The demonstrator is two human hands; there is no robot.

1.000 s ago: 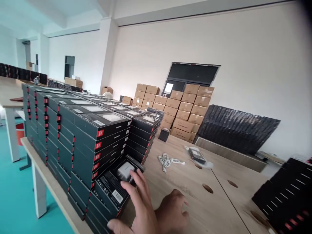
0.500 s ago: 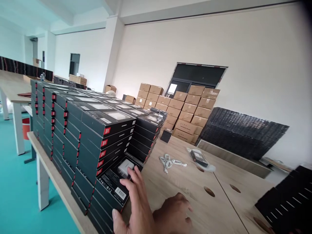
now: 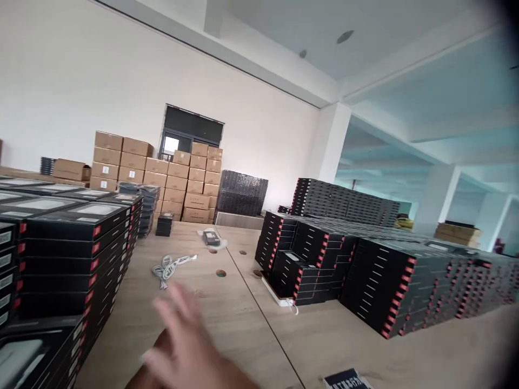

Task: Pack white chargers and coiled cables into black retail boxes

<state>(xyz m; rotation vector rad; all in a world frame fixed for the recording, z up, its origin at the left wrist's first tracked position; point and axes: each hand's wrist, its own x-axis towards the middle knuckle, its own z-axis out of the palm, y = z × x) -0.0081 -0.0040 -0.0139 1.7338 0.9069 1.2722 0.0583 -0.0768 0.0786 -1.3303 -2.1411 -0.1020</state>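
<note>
My right hand (image 3: 190,337) is over the wooden table (image 3: 227,319), blurred, with its fingers apart and nothing in it. Behind and below it shows a dark part of my left hand (image 3: 162,341); its fingers are hidden. To the left stand tall stacks of black boxes with red corner labels (image 3: 73,243). A white block-shaped device (image 3: 20,356) lies on a lower box at the bottom left corner. Beyond my right hand, a bundle of white cables (image 3: 168,269) rests on the table.
More stacked black boxes (image 3: 377,286) fill the right side, with a white tray-like item (image 3: 279,294) before them. A small dark box (image 3: 211,237) lies on plastic wrap. Brown cartons (image 3: 174,189) are piled by the wall. A printed dark card (image 3: 346,380) is at the front edge.
The view has swung to the right. My right hand has left the white device it was touching on the box stack and is now over the table; the left hand is more hidden.
</note>
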